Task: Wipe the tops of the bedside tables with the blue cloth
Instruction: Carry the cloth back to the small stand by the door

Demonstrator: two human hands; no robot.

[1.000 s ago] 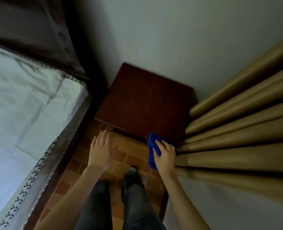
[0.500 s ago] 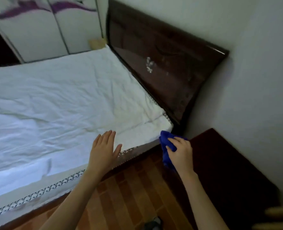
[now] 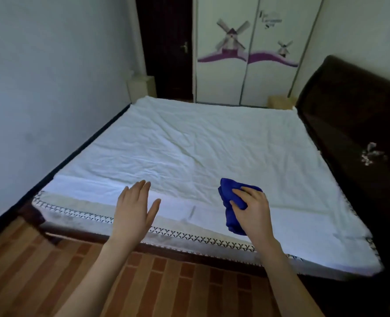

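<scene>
My right hand [image 3: 254,210] is shut on the bunched blue cloth [image 3: 231,209], held in the air over the near edge of the bed. My left hand [image 3: 133,208] hovers flat beside it, fingers apart and holding nothing. The dark bedside table that I faced before is out of view. A pale wooden bedside table [image 3: 280,102] shows only as a corner at the far side of the bed, beside the headboard.
A wide bed with a white sheet [image 3: 200,152] fills the middle, its dark headboard [image 3: 354,124] on the right. A wall runs along the left. A wardrobe with windmill pictures [image 3: 246,49] and a dark door [image 3: 166,46] stand beyond. Brick-patterned floor [image 3: 52,271] lies underfoot.
My view has swung left, from the dark bedside table by the curtain to across the bed. Both hands came along, the right still gripping the blue cloth.
</scene>
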